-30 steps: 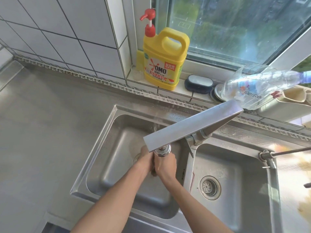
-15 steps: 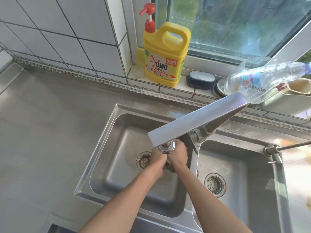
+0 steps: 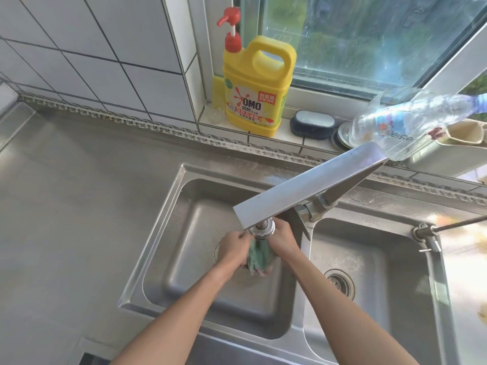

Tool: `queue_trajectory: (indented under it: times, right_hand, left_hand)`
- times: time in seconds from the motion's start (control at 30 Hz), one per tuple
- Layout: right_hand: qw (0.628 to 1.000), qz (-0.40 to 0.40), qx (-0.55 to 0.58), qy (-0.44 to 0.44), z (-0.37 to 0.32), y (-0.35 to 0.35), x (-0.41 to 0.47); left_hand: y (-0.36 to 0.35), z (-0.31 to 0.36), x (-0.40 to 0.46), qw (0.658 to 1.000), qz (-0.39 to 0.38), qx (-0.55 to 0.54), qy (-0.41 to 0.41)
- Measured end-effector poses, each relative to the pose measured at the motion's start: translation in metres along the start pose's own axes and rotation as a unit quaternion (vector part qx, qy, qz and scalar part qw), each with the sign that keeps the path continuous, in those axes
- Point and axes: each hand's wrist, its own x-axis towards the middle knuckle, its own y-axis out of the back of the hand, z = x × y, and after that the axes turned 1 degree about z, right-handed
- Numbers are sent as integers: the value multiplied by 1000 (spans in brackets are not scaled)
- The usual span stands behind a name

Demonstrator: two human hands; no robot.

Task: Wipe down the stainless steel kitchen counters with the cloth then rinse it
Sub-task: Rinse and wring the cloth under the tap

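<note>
The cloth (image 3: pixel 259 255) is green. The detergent jug (image 3: pixel 257 85) is yellow with a red pump and a red-and-white label, beside a dark blue brush (image 3: pixel 312 125). The wall tiles (image 3: pixel 92 48) are white with dark grout.

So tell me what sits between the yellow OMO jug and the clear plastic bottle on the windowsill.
In the head view, a dark blue scrub brush lies between the OMO jug and the clear plastic bottle, with stacked round lids beside it.

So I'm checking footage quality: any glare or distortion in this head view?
Head view: sunlight blows out the counter at the right edge; wide-angle lens bends the tile lines and window frame; the green cloth under the faucet looks soft, detail unclear.
</note>
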Motion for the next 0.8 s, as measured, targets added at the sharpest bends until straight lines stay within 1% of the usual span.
queue_trajectory:
  times: [0.03, 0.07, 0.13, 0.17, 0.2, 0.23, 0.3, 0.37, 0.47, 0.57, 0.63, 0.7, 0.73, 0.8]
  right_hand:
    - [1000, -19, 14, -4, 1, 2, -2]
    - [999, -46, 25, -10, 0, 3, -3]
    - [993, -112, 16, -18, -3, 3, -5]
    - [990, -139, -6, -18, -5, 2, -3]
    - [987, -158, -25, -8, -6, 3, -1]
    - [985, -167, -33, -1, -7, 5, 1]
    - [990, -140, -13, -18, -10, 13, 3]
    - [994, -105, 7, -32, -9, 24, 4]
    - [996, -75, 26, -50, 7, 34, 0]
    - [985, -78, 106, -114, 30, 23, -10]
    - [962, -97, 185, -176, 39, 8, -16]
    - [930, -126, 277, -205, 42, -7, -19]
    - [925, -131, 295, -200, 39, -12, -19]
    - [943, -95, 268, -174, 31, -16, -19]
  left_hand:
    - [7, -5, 4, 998, 11, 50, -22]
    - [12, -9, 9, 996, -7, 72, -43]
    - [20, -14, 13, 991, -92, 63, -78]
    - [22, -13, 12, 987, -131, 52, -83]
    - [22, -13, 13, 983, -156, 44, -88]
    - [23, -13, 12, 981, -169, 37, -90]
    - [23, -12, 15, 981, -172, 11, -93]
    - [25, -9, 16, 981, -162, -12, -103]
    - [23, -2, 13, 980, -149, -24, -130]
    - [16, 8, 6, 982, -118, -69, -130]
    - [9, 11, 2, 983, -84, -92, -132]
    - [2, 12, 4, 985, -36, -101, -134]
    - [2, 13, 4, 987, -9, -104, -123]
    - [6, 10, 7, 987, 36, -122, -98]
